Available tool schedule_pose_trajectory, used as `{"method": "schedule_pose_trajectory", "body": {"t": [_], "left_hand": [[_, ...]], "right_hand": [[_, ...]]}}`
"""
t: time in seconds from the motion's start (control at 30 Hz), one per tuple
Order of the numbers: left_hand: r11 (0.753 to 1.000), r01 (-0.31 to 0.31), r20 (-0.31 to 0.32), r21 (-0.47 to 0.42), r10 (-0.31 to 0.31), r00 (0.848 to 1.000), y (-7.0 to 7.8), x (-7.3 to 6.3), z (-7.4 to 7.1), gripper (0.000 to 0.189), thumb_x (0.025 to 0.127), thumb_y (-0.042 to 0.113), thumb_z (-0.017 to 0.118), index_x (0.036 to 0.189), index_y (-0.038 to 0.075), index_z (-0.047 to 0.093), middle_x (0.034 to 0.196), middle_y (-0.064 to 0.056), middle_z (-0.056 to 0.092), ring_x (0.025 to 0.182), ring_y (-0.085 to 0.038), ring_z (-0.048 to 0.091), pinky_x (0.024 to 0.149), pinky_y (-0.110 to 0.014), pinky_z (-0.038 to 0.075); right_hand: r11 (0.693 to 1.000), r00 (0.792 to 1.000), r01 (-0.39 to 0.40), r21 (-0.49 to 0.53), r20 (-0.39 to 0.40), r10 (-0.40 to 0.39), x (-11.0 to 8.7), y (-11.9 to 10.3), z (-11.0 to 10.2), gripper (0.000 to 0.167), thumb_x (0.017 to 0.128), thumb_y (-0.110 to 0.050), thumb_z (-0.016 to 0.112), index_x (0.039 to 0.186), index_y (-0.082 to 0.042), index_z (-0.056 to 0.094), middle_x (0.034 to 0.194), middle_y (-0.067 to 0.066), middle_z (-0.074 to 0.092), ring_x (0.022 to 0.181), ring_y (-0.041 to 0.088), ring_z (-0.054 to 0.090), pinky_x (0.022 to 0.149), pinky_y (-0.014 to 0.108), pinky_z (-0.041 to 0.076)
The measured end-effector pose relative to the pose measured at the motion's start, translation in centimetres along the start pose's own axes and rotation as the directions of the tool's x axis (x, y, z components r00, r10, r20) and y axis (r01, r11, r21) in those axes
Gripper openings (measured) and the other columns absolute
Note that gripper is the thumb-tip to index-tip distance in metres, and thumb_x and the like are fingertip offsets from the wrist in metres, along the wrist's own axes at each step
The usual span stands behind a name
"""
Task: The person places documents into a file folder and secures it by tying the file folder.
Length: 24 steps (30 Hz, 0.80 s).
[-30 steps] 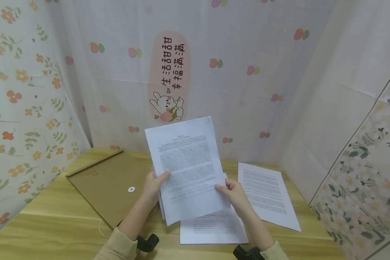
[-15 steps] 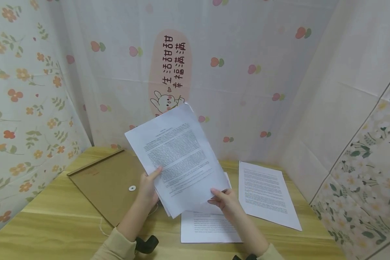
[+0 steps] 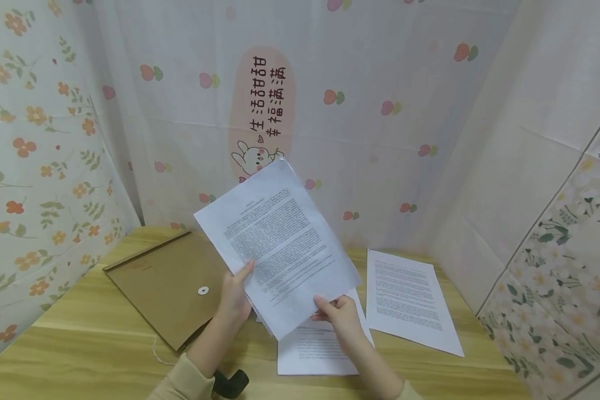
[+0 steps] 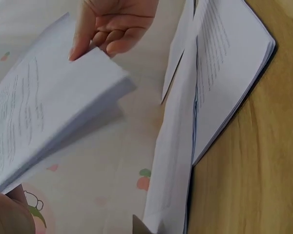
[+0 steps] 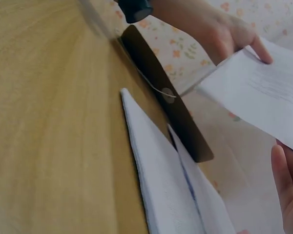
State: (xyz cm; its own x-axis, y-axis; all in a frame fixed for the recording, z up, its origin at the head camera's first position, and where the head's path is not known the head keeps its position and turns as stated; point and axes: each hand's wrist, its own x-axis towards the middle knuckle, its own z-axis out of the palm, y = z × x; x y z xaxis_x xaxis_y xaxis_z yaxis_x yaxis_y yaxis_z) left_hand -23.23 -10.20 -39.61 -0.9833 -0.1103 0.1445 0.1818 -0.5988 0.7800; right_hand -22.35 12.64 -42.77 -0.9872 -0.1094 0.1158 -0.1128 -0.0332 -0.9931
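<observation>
Hiding part of lower stack (image 3: pixel 317 355): held papers (image 3: pixel 275 239); brown folder (image 3: pixel 165 289) left.

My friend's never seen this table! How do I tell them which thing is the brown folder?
Start at the wooden table and look at its left side in the head view. Just left of the left hand, a flat folder lies slantwise. Unlike the white papers nearby, it's brown, with a round white button on it.
</observation>
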Motion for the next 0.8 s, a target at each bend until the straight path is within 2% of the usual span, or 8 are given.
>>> {"method": "schedule_pose_trajectory", "body": {"t": [0.07,0.27,0.43,0.5,0.67,0.8], "left_hand": [[1.0,0.0,0.006,0.022,0.0,1.0,0.2,0.1,-0.2,0.038,0.102,0.014,0.044,0.139,0.007,0.04,0.119,0.001,0.063,0.107,-0.018,0.062,0.092,-0.034,0.048],[0.995,-0.071,-0.002,0.07,0.071,0.997,1.7,0.5,-1.7,0.031,0.102,0.015,0.045,0.13,0.002,0.045,0.112,0.003,0.066,0.102,-0.016,0.065,0.087,-0.033,0.051],[0.99,-0.118,-0.036,0.079,0.121,0.992,3.1,0.5,-3.2,0.016,0.1,0.011,0.05,0.116,0.009,0.054,0.101,0.004,0.068,0.091,-0.015,0.068,0.078,-0.032,0.055],[0.99,-0.112,-0.044,0.088,0.116,0.992,3.5,0.5,-3.9,0.014,0.098,0.008,0.053,0.111,0.012,0.057,0.098,0.002,0.069,0.088,-0.016,0.068,0.075,-0.033,0.056],[0.971,-0.07,-0.017,0.228,0.076,0.997,4.3,0.5,-5.4,0.015,0.094,0.004,0.058,0.109,0.007,0.059,0.094,-0.002,0.067,0.082,-0.02,0.068,0.068,-0.036,0.057],[0.921,-0.055,0.036,0.386,0.044,0.998,4.9,0.5,-6.3,0.026,0.092,0.004,0.062,0.116,-0.005,0.057,0.093,-0.004,0.067,0.079,-0.022,0.068,0.066,-0.037,0.057]], "right_hand": [[0.999,0.999,0.034,-0.019,-0.007,-0.034,0.2,-0.1,-0.5,0.025,0.09,-0.009,0.065,0.106,0.009,0.058,0.094,0.017,0.069,0.078,0.024,0.069,0.067,0.032,0.057],[0.994,0.996,0.09,-0.064,-0.016,-0.091,0.3,-0.9,-2.8,0.02,0.089,-0.004,0.065,0.104,0.009,0.062,0.094,0.017,0.07,0.077,0.024,0.069,0.064,0.031,0.056],[0.988,0.995,0.082,-0.131,-0.048,-0.089,0.2,-1.7,-4.4,0.021,0.087,-0.002,0.067,0.105,0.008,0.063,0.092,0.016,0.07,0.073,0.025,0.069,0.066,0.031,0.056],[0.987,0.995,0.079,-0.139,-0.046,-0.086,0.1,-1.9,-4.9,0.024,0.086,-0.001,0.068,0.107,0.009,0.062,0.092,0.016,0.07,0.073,0.025,0.068,0.065,0.031,0.056],[0.988,0.998,0.064,-0.142,-0.021,-0.067,0.1,-2.3,-5.8,0.024,0.09,-0.002,0.063,0.111,0.01,0.059,0.088,0.017,0.069,0.072,0.025,0.068,0.062,0.032,0.056],[0.981,0.998,0.059,-0.184,0.016,-0.057,-0.1,-2.6,-6.3,0.027,0.094,-0.006,0.058,0.116,0.01,0.055,0.084,0.018,0.068,0.068,0.026,0.068,0.061,0.034,0.056]]}}
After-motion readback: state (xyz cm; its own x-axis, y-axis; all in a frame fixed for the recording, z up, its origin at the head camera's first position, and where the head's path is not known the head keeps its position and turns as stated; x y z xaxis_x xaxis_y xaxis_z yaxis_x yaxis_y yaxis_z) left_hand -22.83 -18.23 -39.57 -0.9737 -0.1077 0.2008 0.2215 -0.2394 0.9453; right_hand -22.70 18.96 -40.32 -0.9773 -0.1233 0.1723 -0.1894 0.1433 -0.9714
